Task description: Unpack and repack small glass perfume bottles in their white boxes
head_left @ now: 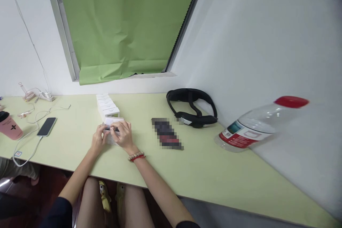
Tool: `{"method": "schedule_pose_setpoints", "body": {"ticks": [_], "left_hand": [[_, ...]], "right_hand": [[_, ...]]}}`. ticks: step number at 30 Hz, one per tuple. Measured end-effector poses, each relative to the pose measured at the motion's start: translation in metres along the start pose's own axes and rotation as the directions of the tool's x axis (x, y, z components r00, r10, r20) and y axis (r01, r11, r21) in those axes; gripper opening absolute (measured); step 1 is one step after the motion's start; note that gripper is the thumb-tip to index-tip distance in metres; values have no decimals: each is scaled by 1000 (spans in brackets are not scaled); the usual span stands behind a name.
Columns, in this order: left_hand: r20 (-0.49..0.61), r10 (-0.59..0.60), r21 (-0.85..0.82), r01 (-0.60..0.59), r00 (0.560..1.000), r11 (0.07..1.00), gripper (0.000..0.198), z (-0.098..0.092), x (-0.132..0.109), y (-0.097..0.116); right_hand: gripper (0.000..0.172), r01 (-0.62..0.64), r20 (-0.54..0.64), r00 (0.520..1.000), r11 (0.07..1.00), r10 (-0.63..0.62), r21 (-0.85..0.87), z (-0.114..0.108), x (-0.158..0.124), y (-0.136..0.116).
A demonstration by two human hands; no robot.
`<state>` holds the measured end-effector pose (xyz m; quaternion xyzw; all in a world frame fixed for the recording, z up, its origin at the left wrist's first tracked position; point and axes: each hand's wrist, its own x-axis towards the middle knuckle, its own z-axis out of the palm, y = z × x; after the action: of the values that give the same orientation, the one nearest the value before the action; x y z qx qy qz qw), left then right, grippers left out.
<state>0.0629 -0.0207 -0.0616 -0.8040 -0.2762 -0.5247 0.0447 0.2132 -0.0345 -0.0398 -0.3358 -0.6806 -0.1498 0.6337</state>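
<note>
Both of my hands meet over a small white box [111, 128] on the pale green table [203, 171]. My left hand [98, 138] grips the box's left side with curled fingers. My right hand [122, 133], with a bead bracelet and red cord at the wrist, presses its fingers on the top of the box, where a small dark part shows. A row of similar white boxes [107, 106] stands right behind it.
A phone [47, 127] on a white cable lies to the left, beside a pink cup [10, 127]. A black head strap [192, 107] rests against the wall, a dark flat object [167, 134] lies before it, and a clear bottle [260, 124] with a red cap stands at right.
</note>
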Motion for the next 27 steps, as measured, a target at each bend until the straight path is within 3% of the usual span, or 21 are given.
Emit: {"method": "schedule_pose_setpoints", "body": {"ticks": [13,17,27], "left_hand": [[-29,60,63,-58,998,996,22,0,-1,-6],[-56,93,135,-84,994,987,23,0,-1,-9],[-56,-121,109,127,991,986,33,-2,-7,-12]], "right_hand": [[10,40,15,999,998,-40,-38,4,-1,3],[13,-49,-74,996,998,47,-32,2,0,9],[34,-267,-7,963,962,268,53,6,-9,19]]}}
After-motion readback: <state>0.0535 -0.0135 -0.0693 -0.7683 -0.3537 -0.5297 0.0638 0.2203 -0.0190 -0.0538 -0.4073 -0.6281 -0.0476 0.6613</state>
